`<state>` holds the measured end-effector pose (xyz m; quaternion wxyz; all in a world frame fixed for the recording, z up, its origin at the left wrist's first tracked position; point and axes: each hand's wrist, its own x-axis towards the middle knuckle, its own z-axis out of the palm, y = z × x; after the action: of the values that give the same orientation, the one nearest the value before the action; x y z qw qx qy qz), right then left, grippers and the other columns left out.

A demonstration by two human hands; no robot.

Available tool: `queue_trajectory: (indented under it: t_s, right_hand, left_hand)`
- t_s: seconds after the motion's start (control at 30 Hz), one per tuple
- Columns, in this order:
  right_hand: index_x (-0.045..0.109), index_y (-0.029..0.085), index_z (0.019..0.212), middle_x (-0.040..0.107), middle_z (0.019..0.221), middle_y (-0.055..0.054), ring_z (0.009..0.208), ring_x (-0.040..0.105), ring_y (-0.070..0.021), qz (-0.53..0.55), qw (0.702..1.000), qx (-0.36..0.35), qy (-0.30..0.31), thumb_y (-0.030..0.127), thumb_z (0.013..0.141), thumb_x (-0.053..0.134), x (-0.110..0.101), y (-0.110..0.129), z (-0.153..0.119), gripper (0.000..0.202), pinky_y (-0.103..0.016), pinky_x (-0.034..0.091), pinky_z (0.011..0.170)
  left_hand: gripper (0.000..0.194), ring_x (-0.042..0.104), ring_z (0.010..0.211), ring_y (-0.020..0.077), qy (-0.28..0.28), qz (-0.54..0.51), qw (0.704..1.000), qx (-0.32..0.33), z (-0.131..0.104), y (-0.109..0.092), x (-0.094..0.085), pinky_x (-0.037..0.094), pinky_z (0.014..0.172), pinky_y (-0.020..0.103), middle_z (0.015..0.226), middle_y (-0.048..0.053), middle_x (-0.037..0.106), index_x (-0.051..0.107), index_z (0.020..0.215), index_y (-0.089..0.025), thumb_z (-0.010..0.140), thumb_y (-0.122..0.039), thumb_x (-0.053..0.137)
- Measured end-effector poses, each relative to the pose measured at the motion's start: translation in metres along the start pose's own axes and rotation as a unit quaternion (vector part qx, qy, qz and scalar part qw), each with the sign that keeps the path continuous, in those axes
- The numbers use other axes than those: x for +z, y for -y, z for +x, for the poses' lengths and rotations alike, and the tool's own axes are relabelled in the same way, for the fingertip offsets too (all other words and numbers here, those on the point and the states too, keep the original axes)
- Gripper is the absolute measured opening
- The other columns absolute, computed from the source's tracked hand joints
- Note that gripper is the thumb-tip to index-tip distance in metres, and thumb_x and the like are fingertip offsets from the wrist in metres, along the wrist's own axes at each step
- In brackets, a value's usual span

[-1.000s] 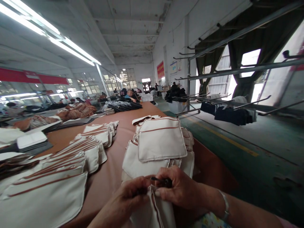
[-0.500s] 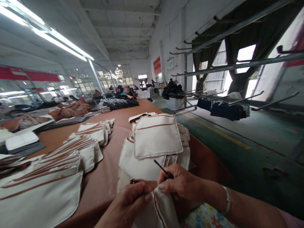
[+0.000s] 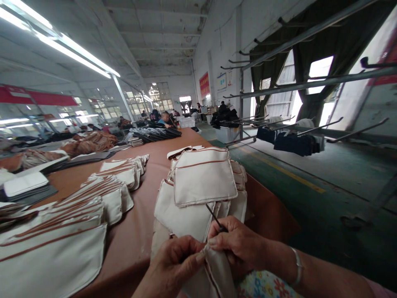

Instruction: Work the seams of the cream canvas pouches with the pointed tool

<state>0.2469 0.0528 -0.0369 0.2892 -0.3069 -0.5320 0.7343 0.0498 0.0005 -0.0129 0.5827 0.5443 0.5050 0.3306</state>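
Observation:
Low in the view, my left hand pinches the edge of a cream fabric piece with a brown-trimmed seam. Right beside it, my right hand grips the same edge between thumb and fingers. A thin, dark, pointed tool also sticks out of my right hand, tip up and to the left; its handle is hidden in the fingers. Just beyond both hands lies a pile of cream fabric panels with brown piping, on the brown-covered table.
Overlapping rows of similar cream panels cover the left of the table. Farther back are brown bundled material and a dark stack. A metal rack with prongs stands at right, dark blue pieces hanging on it. People sit far off.
The dark tool has tilted, its tip shifting a little right. Both hands have moved slightly right, and the fabric between them has turned a little, still pinched by both.

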Motion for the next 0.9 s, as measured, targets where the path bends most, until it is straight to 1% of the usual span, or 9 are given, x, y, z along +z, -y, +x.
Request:
queue_trajectory:
  t_s: [0.17,0.27,0.37,0.43,0.53,0.63,0.7,0.8,0.9]
  right_hand:
    - [0.058,0.016,0.076,0.046,0.045,0.009,0.032,0.034,-0.0049,-0.007,1.0,0.006,0.006,0.033,0.077,0.066,-0.002,-0.003,-0.002,0.019,-0.015,0.022,0.03]
    - [0.06,0.014,0.08,0.049,0.054,0.007,0.043,0.04,-0.0051,-0.062,0.997,-0.032,0.024,0.037,0.079,0.068,-0.002,0.002,-0.005,0.024,-0.015,0.031,0.039]
    - [0.063,0.012,0.083,0.054,0.067,0.004,0.06,0.045,-0.0071,-0.16,0.983,-0.084,0.028,0.033,0.071,0.077,0.001,0.011,-0.008,0.028,-0.016,0.037,0.053]
    - [0.063,0.012,0.081,0.054,0.067,0.005,0.062,0.044,-0.0078,-0.207,0.974,-0.092,0.015,0.027,0.068,0.077,0.004,0.015,-0.009,0.025,-0.016,0.036,0.053]
    - [0.064,0.012,0.079,0.053,0.062,0.005,0.057,0.043,-0.0078,-0.275,0.957,-0.095,-0.022,0.021,0.07,0.069,0.008,0.017,-0.01,0.014,-0.018,0.032,0.05]
    - [0.064,0.012,0.071,0.053,0.057,0.005,0.056,0.045,-0.0085,-0.341,0.93,-0.125,-0.06,0.02,0.071,0.064,0.008,0.015,-0.01,0.008,-0.019,0.03,0.049]
    - [0.065,0.013,0.069,0.054,0.057,0.004,0.056,0.046,-0.0092,-0.31,0.943,-0.111,-0.054,0.02,0.069,0.064,0.006,0.012,-0.008,0.007,-0.02,0.031,0.05]
    - [0.065,0.014,0.075,0.055,0.057,0.004,0.053,0.046,-0.0097,-0.162,0.986,-0.026,-0.014,0.02,0.065,0.064,0.003,0.008,-0.004,0.012,-0.02,0.034,0.049]
    - [0.064,0.013,0.073,0.054,0.057,0.004,0.052,0.044,-0.0091,-0.121,0.992,-0.029,-0.025,0.021,0.064,0.067,0.002,0.005,-0.003,0.012,-0.02,0.032,0.048]
  left_hand:
    - [0.04,0.043,0.055,0.0091,-0.001,-0.035,0.999,-0.019,0.0,0.005,0.003,0.027,0.051,0.021,0.063,0.0,0.058,0.067,0.079,-0.012,0.077,-0.052,0.073]
    - [0.038,0.04,0.053,0.009,-0.025,0.009,1.0,0.003,0.001,0.008,0.006,0.026,0.05,0.021,0.06,-0.003,0.053,0.065,0.077,-0.013,0.079,-0.051,0.069]
    - [0.032,0.04,0.056,0.0103,-0.049,0.07,0.996,0.028,0.001,0.004,0.01,0.028,0.051,0.021,0.061,-0.003,0.051,0.063,0.074,-0.014,0.079,-0.046,0.067]
    - [0.029,0.047,0.063,0.0136,-0.063,0.095,0.993,0.029,0.0,-0.003,0.014,0.034,0.056,0.022,0.068,0.0,0.058,0.065,0.076,-0.014,0.079,-0.043,0.064]
    - [0.028,0.055,0.072,0.0189,-0.084,0.13,0.988,0.018,-0.001,-0.009,0.018,0.041,0.061,0.024,0.076,0.004,0.066,0.068,0.079,-0.015,0.081,-0.042,0.06]
    - [0.025,0.057,0.075,0.0195,-0.093,0.134,0.986,0.026,0.0,-0.006,0.019,0.042,0.063,0.024,0.079,0.004,0.068,0.069,0.076,-0.015,0.079,-0.039,0.061]
    - [0.025,0.052,0.064,0.0154,-0.09,0.104,0.99,0.026,0.002,0.001,0.018,0.037,0.056,0.022,0.068,0.0,0.062,0.066,0.072,-0.016,0.077,-0.04,0.063]
    - [0.032,0.038,0.049,0.0097,-0.068,0.025,0.997,0.002,0.005,0.013,0.015,0.024,0.047,0.021,0.054,-0.006,0.047,0.059,0.07,-0.018,0.077,-0.048,0.067]
    - [0.036,0.036,0.05,0.0089,-0.048,-0.016,0.999,-0.002,0.006,0.018,0.011,0.022,0.047,0.021,0.056,-0.006,0.047,0.058,0.073,-0.017,0.075,-0.051,0.069]
